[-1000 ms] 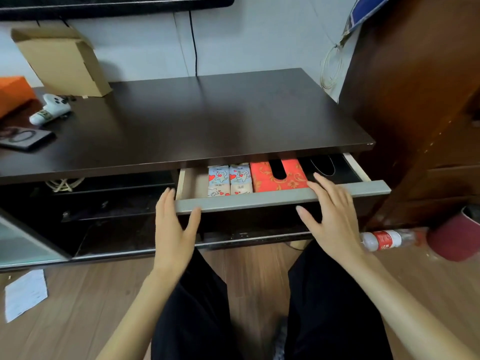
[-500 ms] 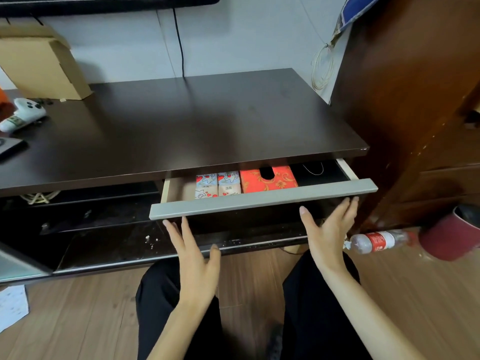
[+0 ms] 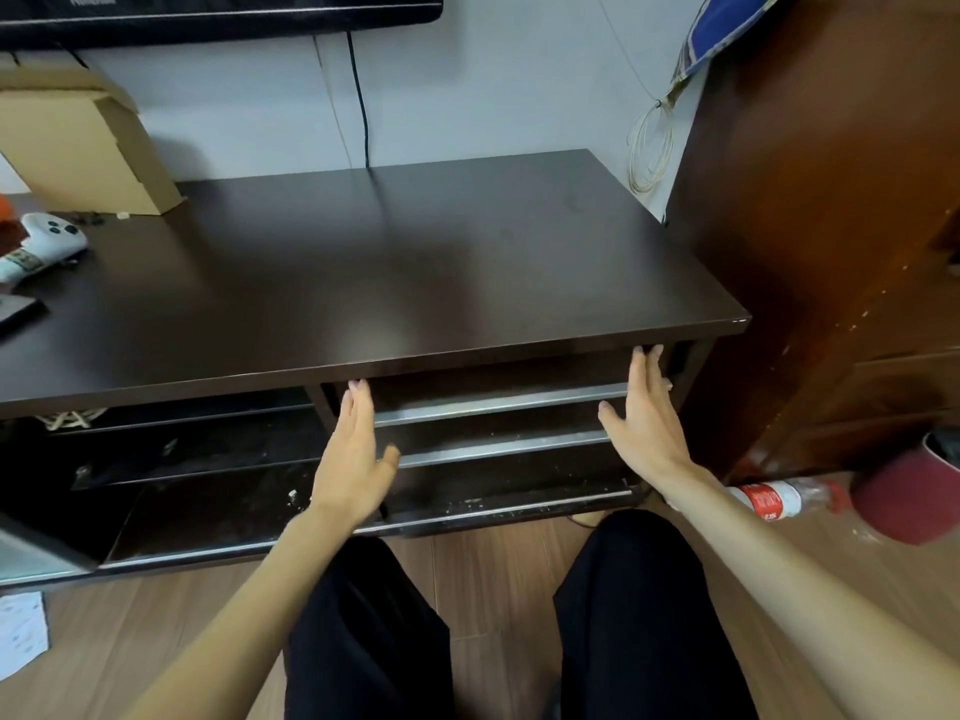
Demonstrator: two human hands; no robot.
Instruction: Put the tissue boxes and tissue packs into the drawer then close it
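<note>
Drawer: pushed in under the table, long axis left–right, tissue items hidden | left hand: fingers flat, spread, holding nothing, at left end | right hand: likewise, right end | both equally near.

a single head-worn view looks forward and steeply down from close above the dark tv stand, its front edge at mid-frame, the person's knees and wood floor at the bottom.
</note>
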